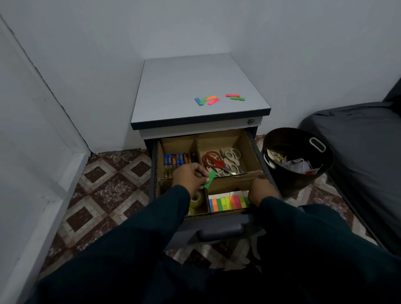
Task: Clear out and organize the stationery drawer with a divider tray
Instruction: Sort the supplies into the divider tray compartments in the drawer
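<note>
The open drawer holds a cardboard divider tray (251, 151). Batteries (176, 160) lie in its back left compartment, scissors (220, 161) in the back right, a tape roll (196, 199) in the front left, and a row of coloured sticky tabs (228, 202) in the front right. My left hand (191, 177) hovers over the middle of the tray and pinches a green sticky tab (210, 179). My right hand (262, 190) rests at the right end of the front right compartment, fingers hidden inside it. Several loose coloured tabs (210, 100) lie on the cabinet top.
The grey drawer cabinet (192, 84) stands in a corner against white walls. A black bin (295, 157) with paper scraps sits to its right. A dark mattress (365, 146) fills the right side. Patterned floor tiles (109, 182) lie to the left.
</note>
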